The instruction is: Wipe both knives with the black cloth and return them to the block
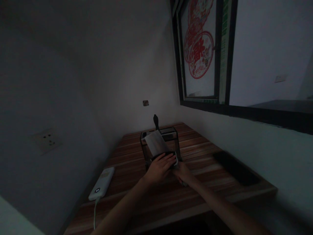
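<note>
A broad, flat grey blade (156, 143), which looks like a cleaver's, slants up and left from my hands. My left hand (160, 168) lies over a dark curved piece (174, 153) with a pale edge, its fingers pressed on it across the blade's lower end. What that piece is, I cannot make out. Just right and below, my right hand (183, 173) is closed round the cleaver's handle end, mostly hidden; a small light tip pokes out beneath it. Behind the blade stands a black-framed rack (177, 140), with a dark knife handle (156, 121) sticking up from it.
A white power bank (102, 183) with a cable (95, 213) lies on the left of the wood-grain table (132, 147). A flat black object (236, 168) lies at the right edge. Walls close in left and behind; a dark-framed window (200, 98) is at right.
</note>
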`<act>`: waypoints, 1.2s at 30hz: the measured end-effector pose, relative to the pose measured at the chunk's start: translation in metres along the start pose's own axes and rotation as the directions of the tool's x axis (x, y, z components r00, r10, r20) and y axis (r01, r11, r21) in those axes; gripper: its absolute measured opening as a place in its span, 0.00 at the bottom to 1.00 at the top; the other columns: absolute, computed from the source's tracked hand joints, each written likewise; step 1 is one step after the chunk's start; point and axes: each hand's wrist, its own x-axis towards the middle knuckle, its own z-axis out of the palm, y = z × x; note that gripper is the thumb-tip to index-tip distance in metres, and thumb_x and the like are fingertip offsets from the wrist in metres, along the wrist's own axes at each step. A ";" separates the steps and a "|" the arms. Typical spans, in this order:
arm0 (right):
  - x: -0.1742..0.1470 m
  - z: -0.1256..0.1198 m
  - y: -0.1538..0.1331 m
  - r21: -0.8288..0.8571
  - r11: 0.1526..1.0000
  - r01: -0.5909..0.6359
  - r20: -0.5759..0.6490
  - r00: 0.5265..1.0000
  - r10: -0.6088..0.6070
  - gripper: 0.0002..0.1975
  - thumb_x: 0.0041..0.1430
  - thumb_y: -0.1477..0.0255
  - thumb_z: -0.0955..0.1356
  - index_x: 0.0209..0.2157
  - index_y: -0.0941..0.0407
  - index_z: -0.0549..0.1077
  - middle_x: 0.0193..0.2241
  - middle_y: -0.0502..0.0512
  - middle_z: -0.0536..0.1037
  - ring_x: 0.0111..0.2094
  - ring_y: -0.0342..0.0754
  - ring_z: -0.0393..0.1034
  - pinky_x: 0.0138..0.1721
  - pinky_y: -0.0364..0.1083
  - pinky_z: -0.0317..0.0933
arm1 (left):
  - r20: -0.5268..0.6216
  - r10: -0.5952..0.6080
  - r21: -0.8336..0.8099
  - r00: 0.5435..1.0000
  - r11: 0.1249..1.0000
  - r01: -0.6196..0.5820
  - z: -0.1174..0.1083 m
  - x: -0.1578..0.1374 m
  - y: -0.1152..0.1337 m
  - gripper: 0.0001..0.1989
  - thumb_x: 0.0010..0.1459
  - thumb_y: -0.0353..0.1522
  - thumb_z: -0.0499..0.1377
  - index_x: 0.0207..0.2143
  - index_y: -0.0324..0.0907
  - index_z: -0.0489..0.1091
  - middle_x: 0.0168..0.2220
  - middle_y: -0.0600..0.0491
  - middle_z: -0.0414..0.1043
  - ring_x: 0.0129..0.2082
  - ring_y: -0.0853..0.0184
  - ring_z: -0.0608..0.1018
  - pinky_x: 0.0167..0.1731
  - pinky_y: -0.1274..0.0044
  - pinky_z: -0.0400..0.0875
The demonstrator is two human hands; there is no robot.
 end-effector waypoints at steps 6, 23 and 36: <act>-0.001 0.002 -0.002 0.041 0.999 -0.013 -0.018 1.000 0.013 0.17 0.44 0.57 0.66 0.28 0.57 0.64 0.06 0.40 0.59 0.06 0.38 0.52 0.08 0.37 0.46 | 0.001 -0.029 0.030 1.000 0.999 0.029 -0.018 0.006 -0.021 0.22 0.59 0.30 0.48 0.56 0.42 0.53 0.57 0.49 0.57 0.60 0.68 0.55 0.58 0.67 0.50; 0.001 0.001 0.008 0.025 1.000 -0.011 -0.010 1.000 0.011 0.20 0.45 0.56 0.66 0.33 0.58 0.67 0.06 0.39 0.59 0.07 0.38 0.52 0.08 0.37 0.46 | -0.194 -0.238 0.046 0.952 0.967 0.252 -0.050 0.032 -0.063 0.21 0.60 0.30 0.45 0.56 0.42 0.53 0.58 0.49 0.56 0.60 0.67 0.55 0.58 0.65 0.48; -0.002 -0.002 0.007 0.040 0.999 0.018 -0.007 1.000 -0.017 0.21 0.45 0.54 0.66 0.31 0.58 0.66 0.07 0.39 0.60 0.07 0.38 0.53 0.08 0.37 0.46 | -0.502 -0.729 -0.510 0.465 0.684 0.521 -0.068 0.006 -0.069 0.19 0.59 0.39 0.46 0.46 0.38 0.65 0.40 0.47 0.73 0.40 0.63 0.74 0.41 0.74 0.68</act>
